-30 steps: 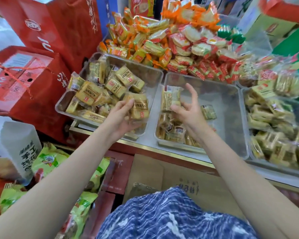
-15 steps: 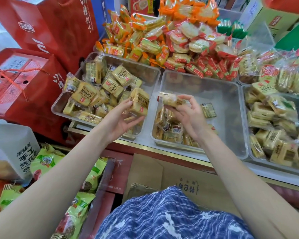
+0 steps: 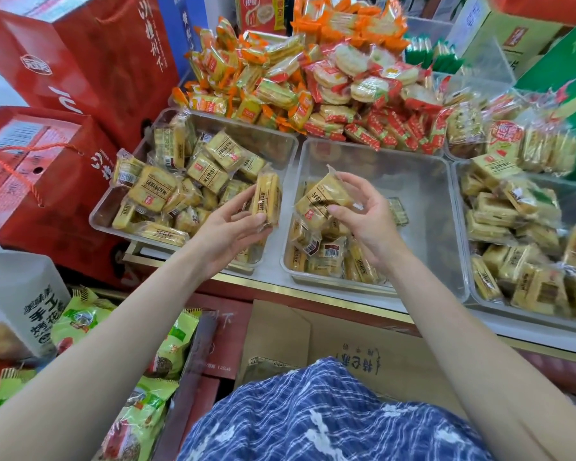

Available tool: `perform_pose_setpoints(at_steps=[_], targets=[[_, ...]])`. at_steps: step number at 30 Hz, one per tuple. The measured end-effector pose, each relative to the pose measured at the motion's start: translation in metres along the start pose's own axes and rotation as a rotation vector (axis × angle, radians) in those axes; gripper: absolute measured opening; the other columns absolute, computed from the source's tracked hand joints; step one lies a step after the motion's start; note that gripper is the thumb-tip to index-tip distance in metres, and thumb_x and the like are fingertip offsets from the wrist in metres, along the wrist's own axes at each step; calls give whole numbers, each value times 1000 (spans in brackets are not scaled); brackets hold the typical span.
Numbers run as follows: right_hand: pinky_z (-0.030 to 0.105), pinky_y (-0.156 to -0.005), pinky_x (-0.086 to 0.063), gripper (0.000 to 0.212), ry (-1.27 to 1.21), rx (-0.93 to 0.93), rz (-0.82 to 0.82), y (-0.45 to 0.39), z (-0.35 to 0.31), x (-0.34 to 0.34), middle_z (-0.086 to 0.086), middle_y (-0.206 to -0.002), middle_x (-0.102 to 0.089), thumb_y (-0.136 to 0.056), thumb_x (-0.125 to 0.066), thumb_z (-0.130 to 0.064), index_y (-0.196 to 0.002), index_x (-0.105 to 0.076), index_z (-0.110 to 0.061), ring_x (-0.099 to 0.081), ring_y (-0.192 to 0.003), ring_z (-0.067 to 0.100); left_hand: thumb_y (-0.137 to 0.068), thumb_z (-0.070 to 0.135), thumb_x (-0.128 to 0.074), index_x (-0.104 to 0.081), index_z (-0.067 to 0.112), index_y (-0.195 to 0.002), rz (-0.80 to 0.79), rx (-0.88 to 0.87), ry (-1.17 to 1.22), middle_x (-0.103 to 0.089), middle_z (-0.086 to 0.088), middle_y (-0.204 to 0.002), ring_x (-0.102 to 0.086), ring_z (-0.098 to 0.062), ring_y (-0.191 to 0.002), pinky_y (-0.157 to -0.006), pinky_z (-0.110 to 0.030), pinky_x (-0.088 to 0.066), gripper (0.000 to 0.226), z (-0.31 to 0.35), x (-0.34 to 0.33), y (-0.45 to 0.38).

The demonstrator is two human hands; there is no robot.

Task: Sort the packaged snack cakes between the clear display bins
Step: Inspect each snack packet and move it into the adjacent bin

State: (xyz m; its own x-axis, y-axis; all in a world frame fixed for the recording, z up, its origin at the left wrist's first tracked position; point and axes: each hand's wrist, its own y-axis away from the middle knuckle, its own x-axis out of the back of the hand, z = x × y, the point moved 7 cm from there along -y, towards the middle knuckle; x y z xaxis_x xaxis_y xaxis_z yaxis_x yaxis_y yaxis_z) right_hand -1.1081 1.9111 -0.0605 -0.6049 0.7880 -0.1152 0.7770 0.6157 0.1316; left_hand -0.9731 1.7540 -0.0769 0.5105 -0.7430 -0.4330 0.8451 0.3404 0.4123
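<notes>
Three clear bins stand side by side on the counter. The left bin (image 3: 123,197) is heaped with yellow wrapped snack cakes. The middle bin (image 3: 423,201) holds a smaller heap at its near left corner. The right bin (image 3: 459,207) is full of similar cakes. My left hand (image 3: 226,227) grips a stack of yellow cakes (image 3: 266,201) on edge above the left bin's near right corner. My right hand (image 3: 366,217) pinches a single yellow cake (image 3: 320,201) above the middle bin's left side.
Behind the bins lies a pile of orange and red wrapped snacks (image 3: 313,81). Red gift boxes (image 3: 37,168) stand to the left, green cartons (image 3: 566,78) at the back right. Green snack bags (image 3: 80,321) and a cardboard box (image 3: 363,347) sit below the counter edge.
My right hand has lifted a single cake out of the middle bin and turned it face up. My left hand still holds its cakes, now tipped more upright and slightly higher.
</notes>
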Motion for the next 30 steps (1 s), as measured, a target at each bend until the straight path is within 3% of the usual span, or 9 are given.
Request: perform_pose_setpoints(at_steps=[3,8,11,14,16,21,23,26,30], targets=[[27,-76,-57,44,-73,-14,-42,2,-3,-3,-1,-113,-64,-87,-56,12,-115,-62,-21,-65,-98,14,-89,-3,-53,-53,30,-120,-26,-30,-21,-61,-15,-118,-67,-20,-97,-81,-28,-57,45,3,-2,0],[37,-85,-57,43,-24,-5,-23,2,-5,-5,-2,-112,-64,-86,-53,16,-98,-68,-22,-61,-111,21,-85,-4,-57,-58,31,-114,-29,-59,-37,-63,-10,-114,-66,-19,-101,-89,-31,-55,46,6,2,-3],[21,-71,-56,39,51,27,12,3,-11,-5,-6,-112,-62,-86,-53,16,-92,-66,-20,-64,-95,1,-81,-5,-63,-61,33,-115,20,-78,-167,-62,-5,-119,-60,-21,-112,-93,-31,-52,50,6,10,-7],[24,-73,-55,43,102,39,6,1,-12,-3,1,-119,-58,-87,-56,10,-104,-60,-28,-61,-101,12,-75,-4,-72,-57,30,-120,160,-157,-510,-56,0,-127,-52,-17,-120,-101,-36,-45,58,12,20,-9],[27,-73,-55,53,79,36,2,-1,-12,-2,6,-122,-52,-88,-56,9,-117,-51,-35,-61,-100,15,-73,-5,-73,-50,28,-123,211,-244,-653,-53,4,-127,-48,-13,-120,-101,-32,-42,65,19,19,-8],[25,-74,-55,63,97,58,-9,-1,-15,-3,6,-126,-50,-89,-55,8,-132,-42,-36,-65,-92,10,-73,-5,-74,-43,33,-121,189,-371,-763,-51,11,-117,-44,-9,-118,-96,-25,-41,68,31,8,-5],[29,-74,-56,65,80,53,11,-1,-14,0,7,-126,-51,-88,-57,7,-133,-40,-36,-66,-90,11,-77,-1,-73,-43,32,-123,156,-326,-655,-52,11,-119,-53,-13,-112,-92,-27,-47,65,29,8,-5],[38,-85,-55,64,6,18,31,-2,-9,2,14,-124,-50,-87,-61,4,-129,-42,-39,-65,-95,21,-89,6,-60,-44,19,-132,81,-149,-187,-60,-6,-120,-64,-25,-108,-85,-32,-56,47,17,7,-5],[37,-84,-54,32,-160,-71,79,-2,-4,-2,19,-113,-57,-86,-62,1,-106,-54,-23,-65,-88,20,-99,6,-40,-45,1,-134,-4,36,253,-65,-22,-115,-63,-38,-108,-76,-27,-58,36,5,-1,-4]])
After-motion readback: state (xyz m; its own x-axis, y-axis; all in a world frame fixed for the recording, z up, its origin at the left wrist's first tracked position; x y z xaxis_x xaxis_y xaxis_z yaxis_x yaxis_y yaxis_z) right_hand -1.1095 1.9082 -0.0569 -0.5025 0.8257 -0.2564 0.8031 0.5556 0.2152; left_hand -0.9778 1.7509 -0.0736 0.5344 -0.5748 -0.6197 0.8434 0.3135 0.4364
